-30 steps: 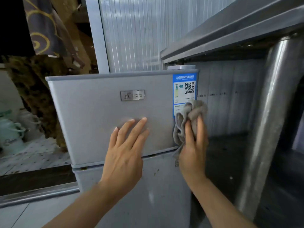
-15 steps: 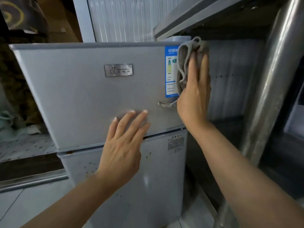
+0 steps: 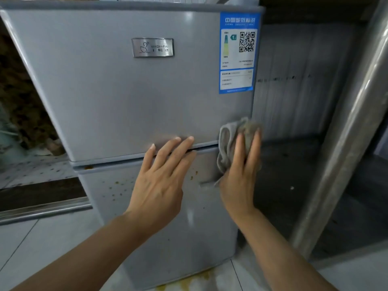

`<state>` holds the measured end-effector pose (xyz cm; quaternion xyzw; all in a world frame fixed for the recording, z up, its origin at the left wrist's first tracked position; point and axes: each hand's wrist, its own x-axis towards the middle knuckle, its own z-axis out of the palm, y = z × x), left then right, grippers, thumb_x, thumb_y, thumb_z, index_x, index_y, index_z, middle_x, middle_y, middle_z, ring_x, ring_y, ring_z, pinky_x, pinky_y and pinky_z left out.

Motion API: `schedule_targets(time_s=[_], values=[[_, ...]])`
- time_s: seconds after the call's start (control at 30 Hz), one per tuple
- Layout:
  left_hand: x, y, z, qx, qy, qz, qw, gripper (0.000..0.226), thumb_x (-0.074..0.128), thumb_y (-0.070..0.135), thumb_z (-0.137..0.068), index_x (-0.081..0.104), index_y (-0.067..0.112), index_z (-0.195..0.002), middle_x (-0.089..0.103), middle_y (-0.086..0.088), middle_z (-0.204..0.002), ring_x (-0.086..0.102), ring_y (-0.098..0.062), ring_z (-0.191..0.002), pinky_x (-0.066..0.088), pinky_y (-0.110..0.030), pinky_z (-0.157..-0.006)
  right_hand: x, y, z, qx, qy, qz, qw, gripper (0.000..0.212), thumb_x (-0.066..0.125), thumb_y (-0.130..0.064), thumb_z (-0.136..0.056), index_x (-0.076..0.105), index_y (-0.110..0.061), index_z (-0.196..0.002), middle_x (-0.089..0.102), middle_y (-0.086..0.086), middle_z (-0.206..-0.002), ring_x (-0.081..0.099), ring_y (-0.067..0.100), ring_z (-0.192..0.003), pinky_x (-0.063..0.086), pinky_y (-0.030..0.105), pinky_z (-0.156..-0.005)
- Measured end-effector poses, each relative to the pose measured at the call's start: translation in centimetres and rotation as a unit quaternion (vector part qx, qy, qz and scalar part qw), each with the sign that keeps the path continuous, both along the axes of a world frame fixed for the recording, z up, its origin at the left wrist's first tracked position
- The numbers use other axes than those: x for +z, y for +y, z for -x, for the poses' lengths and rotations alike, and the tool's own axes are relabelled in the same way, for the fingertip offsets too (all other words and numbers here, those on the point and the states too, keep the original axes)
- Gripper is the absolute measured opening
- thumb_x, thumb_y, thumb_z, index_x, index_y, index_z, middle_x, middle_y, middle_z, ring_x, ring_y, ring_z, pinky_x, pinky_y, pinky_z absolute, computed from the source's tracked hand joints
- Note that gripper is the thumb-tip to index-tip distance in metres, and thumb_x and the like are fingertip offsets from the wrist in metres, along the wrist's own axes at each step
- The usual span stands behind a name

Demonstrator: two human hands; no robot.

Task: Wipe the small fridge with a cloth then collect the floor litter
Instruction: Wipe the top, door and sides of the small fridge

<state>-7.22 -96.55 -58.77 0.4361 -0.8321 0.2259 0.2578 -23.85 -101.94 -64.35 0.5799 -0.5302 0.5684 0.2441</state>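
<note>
A: We're looking at the small fridge (image 3: 126,97), 2 doors, the cloth (image 3: 231,141) bunched at its right edge, straddling the seam between them.

B: And we see the right hand (image 3: 239,175) pressing it there, fingers stretched over the wad.

A: Left hand (image 3: 161,179)?

B: Open, flat on the front, fingertips (image 3: 190,139) just over that seam. Brown specks dot the lower door (image 3: 117,206).

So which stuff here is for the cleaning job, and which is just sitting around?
For the job:
small fridge
grey cloth, pressed on it by the right hand
left hand, flat on the door
yellow-brown spill on the floor

Just there:
blue label
metal post
</note>
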Motion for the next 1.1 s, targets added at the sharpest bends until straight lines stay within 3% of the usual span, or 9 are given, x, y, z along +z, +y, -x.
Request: schedule_targets(time_s=[0.17,0.33,0.4,0.47,0.57,0.7,0.9,1.0,1.1], values=[[0.0,0.1,-1.7,0.013,0.006,0.002,1.000,0.073,0.058,0.004,-0.060,0.050,0.010,-0.132,0.038,-0.004,-0.148,0.028,-0.023,-0.134,0.028,-0.050,-0.108,3.2,-1.9,-0.4,0.009,0.025,0.088,0.996,0.047,0.040,0.004,-0.095,0.037,-0.007,-0.140,0.026,0.019,-0.151,0.024,0.033,-0.141,0.020,0.036,-0.118],[-1.3,1.0,-3.2,0.031,0.041,-0.002,0.999,0.073,0.060,-0.001,-0.062,0.047,0.009,-0.134,0.032,-0.003,-0.150,0.026,-0.023,-0.136,0.024,-0.047,-0.110,-7.3,0.9,-2.2,0.083,0.261,0.021,0.962,0.044,0.037,-0.004,-0.096,0.037,-0.020,-0.137,0.031,0.002,-0.143,0.028,0.036,-0.133,0.027,0.047,-0.113],[-1.7,1.4,-4.0,0.045,0.048,-0.012,0.998,0.075,0.063,-0.002,-0.063,0.046,0.008,-0.135,0.031,-0.004,-0.151,0.027,-0.024,-0.136,0.028,-0.051,-0.109,-8.3,1.2,-2.0,0.095,0.299,0.015,0.949,0.043,0.037,-0.003,-0.096,0.037,-0.019,-0.136,0.032,0.001,-0.142,0.032,0.037,-0.130,0.036,0.052,-0.106],[-1.9,1.9,-4.9,0.061,0.049,-0.025,0.997,0.077,0.066,-0.003,-0.063,0.045,0.008,-0.136,0.030,-0.004,-0.151,0.027,-0.024,-0.137,0.030,-0.053,-0.107,-6.6,1.0,-1.7,0.083,0.326,0.023,0.941,0.056,0.052,-0.003,-0.089,0.033,-0.019,-0.140,0.029,0.001,-0.144,0.030,0.036,-0.131,0.032,0.051,-0.109],[-1.7,2.3,-6.2,0.079,0.063,-0.021,0.995,0.076,0.066,-0.003,-0.064,0.045,0.008,-0.136,0.033,-0.003,-0.150,0.029,-0.025,-0.136,0.030,-0.053,-0.107,-0.4,-0.3,-2.8,0.048,0.286,0.074,0.954,0.066,0.066,-0.012,-0.084,0.034,-0.022,-0.141,0.025,0.000,-0.148,0.024,0.035,-0.135,0.012,0.048,-0.114],[-1.6,2.4,-7.7,0.092,0.094,-0.011,0.991,0.076,0.065,-0.003,-0.066,0.042,0.009,-0.138,0.034,-0.004,-0.150,0.031,-0.026,-0.135,0.029,-0.053,-0.108,3.4,-1.4,-5.8,0.076,0.196,0.130,0.969,0.040,0.044,-0.007,-0.097,0.046,-0.016,-0.137,0.031,0.002,-0.148,0.024,0.035,-0.137,0.015,0.042,-0.117],[-2.7,3.0,-9.4,0.101,0.113,-0.013,0.988,0.079,0.066,-0.005,-0.065,0.040,0.007,-0.138,0.032,-0.005,-0.150,0.029,-0.024,-0.137,0.030,-0.055,-0.106,-6.5,1.6,-6.1,0.157,0.383,0.031,0.910,0.047,0.039,0.003,-0.092,0.048,-0.015,-0.135,0.038,0.000,-0.147,0.029,0.034,-0.135,0.040,0.049,-0.105],[-2.7,3.2,-10.1,0.101,0.123,-0.013,0.987,0.079,0.065,-0.004,-0.065,0.040,0.007,-0.139,0.032,-0.005,-0.150,0.030,-0.025,-0.137,0.030,-0.056,-0.105,-5.0,1.7,-5.7,0.133,0.429,0.032,0.893,0.057,0.054,-0.004,-0.084,0.040,-0.016,-0.138,0.032,0.001,-0.148,0.028,0.032,-0.135,0.028,0.047,-0.112],[-2.5,3.3,-10.9,0.106,0.145,-0.011,0.984,0.079,0.065,-0.004,-0.065,0.039,0.008,-0.139,0.033,-0.005,-0.150,0.030,-0.024,-0.137,0.031,-0.056,-0.105,0.9,0.5,-7.5,0.120,0.363,0.094,0.919,0.049,0.053,-0.003,-0.090,0.040,-0.012,-0.137,0.032,0.005,-0.147,0.026,0.036,-0.136,0.015,0.044,-0.116]])
